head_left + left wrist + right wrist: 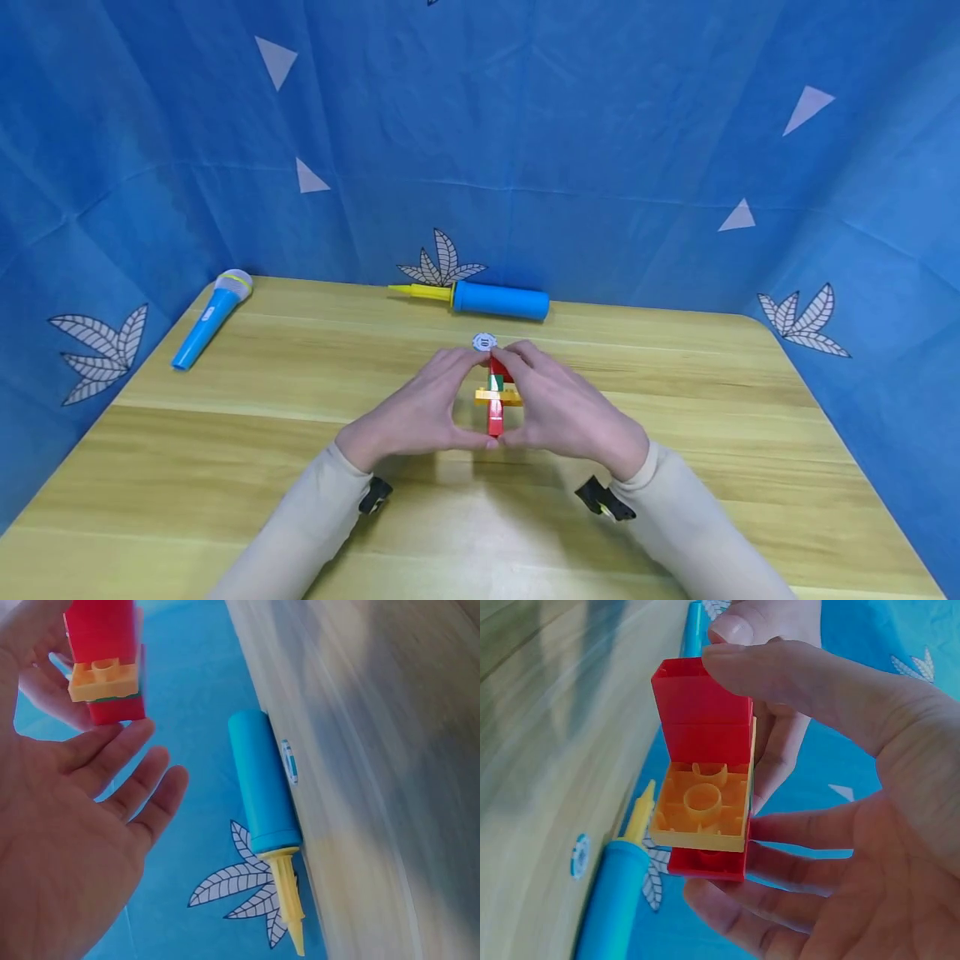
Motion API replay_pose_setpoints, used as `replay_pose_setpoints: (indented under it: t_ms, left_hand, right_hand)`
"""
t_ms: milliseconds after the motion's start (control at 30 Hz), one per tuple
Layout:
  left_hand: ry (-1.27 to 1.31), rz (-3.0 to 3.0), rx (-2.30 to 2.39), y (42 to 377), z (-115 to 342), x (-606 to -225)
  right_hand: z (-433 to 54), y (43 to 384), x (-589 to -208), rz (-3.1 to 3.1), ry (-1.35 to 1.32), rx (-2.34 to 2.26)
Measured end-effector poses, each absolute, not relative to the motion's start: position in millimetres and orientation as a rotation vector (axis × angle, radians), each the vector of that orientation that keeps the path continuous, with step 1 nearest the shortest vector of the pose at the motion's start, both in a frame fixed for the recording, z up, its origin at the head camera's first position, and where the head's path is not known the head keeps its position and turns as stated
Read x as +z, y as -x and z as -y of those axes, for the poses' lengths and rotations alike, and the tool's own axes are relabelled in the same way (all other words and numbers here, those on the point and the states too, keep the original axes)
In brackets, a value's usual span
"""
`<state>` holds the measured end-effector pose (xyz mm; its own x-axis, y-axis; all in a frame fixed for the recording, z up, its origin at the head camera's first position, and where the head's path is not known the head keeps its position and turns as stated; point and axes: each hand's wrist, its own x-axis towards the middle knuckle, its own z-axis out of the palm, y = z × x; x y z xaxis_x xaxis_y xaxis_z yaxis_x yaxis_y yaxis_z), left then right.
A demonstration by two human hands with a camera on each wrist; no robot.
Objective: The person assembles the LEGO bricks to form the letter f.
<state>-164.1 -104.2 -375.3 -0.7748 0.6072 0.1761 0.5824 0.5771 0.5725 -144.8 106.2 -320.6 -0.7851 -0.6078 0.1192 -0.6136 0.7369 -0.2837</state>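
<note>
Between both hands, above the table, is a small assembly of toy building bricks (495, 415), red with yellow and green pieces. My left hand (423, 404) holds it from the left, thumb at the near end and fingers at the far end. From the other side my right hand (572, 408) grips it the same way. In the right wrist view, a yellow brick (702, 806) juts out with its hollow underside showing, between red bricks (703, 724) and another red one. The left wrist view shows the yellow brick's (103, 681) end against the red ones.
A white and blue poker chip (484, 342) marked 10 lies just beyond the fingertips. Behind it lies a blue hand pump (501, 301) with a yellow nozzle. A blue toy microphone (210, 321) rests at the table's (247, 467) far left, before a blue cloth backdrop (600, 150).
</note>
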Motion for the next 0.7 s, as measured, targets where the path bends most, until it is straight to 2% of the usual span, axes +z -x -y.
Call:
replay_pose_setpoints:
  t_ms: [700]
  left_hand:
    - [-0.911, -2.701, 0.690, 168, 108, -393]
  right_hand:
    - [-93, 165, -356, 3.176, -1.061, 0.597]
